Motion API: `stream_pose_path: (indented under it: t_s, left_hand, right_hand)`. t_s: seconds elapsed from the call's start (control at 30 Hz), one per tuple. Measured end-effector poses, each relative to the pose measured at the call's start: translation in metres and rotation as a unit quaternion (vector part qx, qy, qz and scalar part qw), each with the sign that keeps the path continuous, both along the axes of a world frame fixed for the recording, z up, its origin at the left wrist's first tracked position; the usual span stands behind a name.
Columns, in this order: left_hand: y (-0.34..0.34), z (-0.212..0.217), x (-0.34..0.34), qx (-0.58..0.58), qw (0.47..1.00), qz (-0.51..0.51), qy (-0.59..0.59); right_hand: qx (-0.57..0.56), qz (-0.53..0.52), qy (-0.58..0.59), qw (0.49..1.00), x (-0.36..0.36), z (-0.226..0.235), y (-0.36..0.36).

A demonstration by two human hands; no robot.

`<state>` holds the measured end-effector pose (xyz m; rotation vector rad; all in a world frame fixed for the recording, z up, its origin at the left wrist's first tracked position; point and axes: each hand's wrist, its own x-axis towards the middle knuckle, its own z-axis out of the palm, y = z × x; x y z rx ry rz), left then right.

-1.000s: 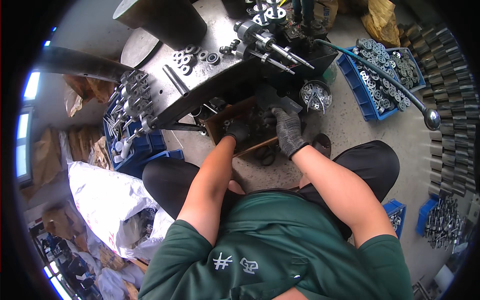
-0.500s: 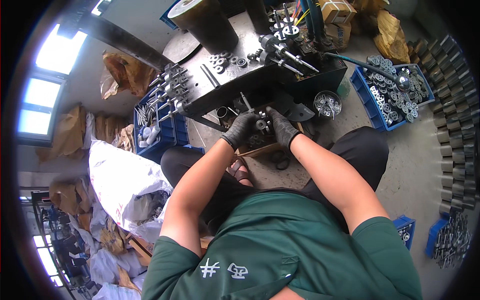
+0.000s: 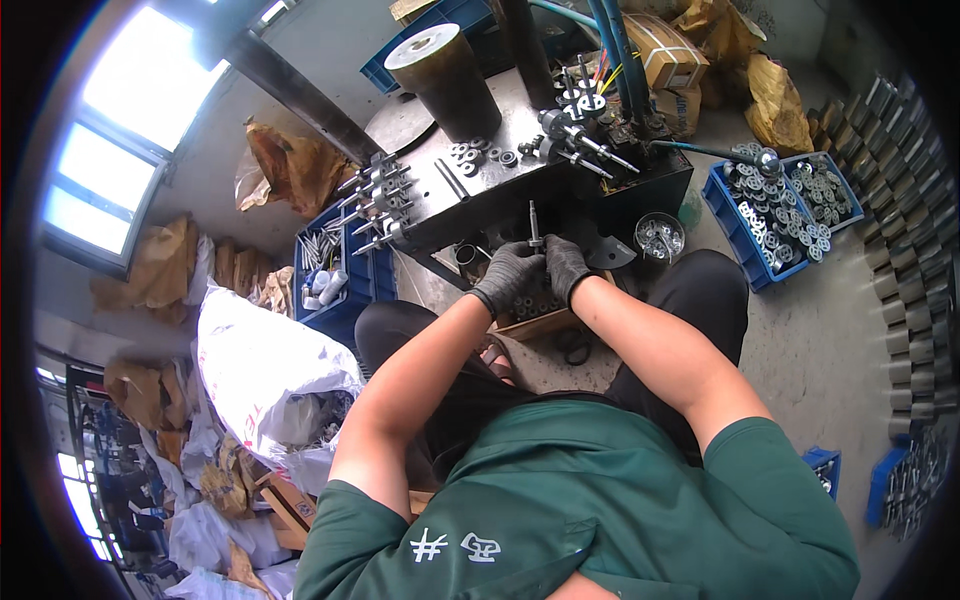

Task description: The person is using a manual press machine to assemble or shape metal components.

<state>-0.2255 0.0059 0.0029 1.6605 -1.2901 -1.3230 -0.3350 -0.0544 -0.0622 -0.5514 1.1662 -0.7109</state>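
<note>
Both of my hands wear dark grey gloves and meet in front of the bench's near edge. A thin metal shaft points up and away from between them, with a small collar or ring near its lower end. My left hand is closed round the lower part of the shaft from the left. My right hand is closed against the same part from the right; its fingertips are partly hidden. Below the hands, an open box holds several small dark ring-shaped parts.
On the steel bench are bearings, two rods, shaft assemblies and a large cylinder. A round bowl of parts sits right. Blue bins hold metal discs; another blue bin stands left beside a white sack.
My hands have closed together round the shaft, covering the bearing seen between them earlier. The whole view has shifted, with the bench now slightly lower and further right.
</note>
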Motion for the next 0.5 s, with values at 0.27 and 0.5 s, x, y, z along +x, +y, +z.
stream_pose_path:
  t_s: [0.27,0.5]
  left_hand:
    - [-0.005,0.002,-0.006,-0.232,0.94,0.086,-0.234]
    - [-0.02,0.006,-0.016,-0.272,0.897,0.199,-0.285]
  right_hand:
    - [-0.178,-0.139,0.028,0.974,0.023,0.012,-0.007]
    - [-0.114,-0.201,0.104,0.967,0.026,0.007,-0.03]
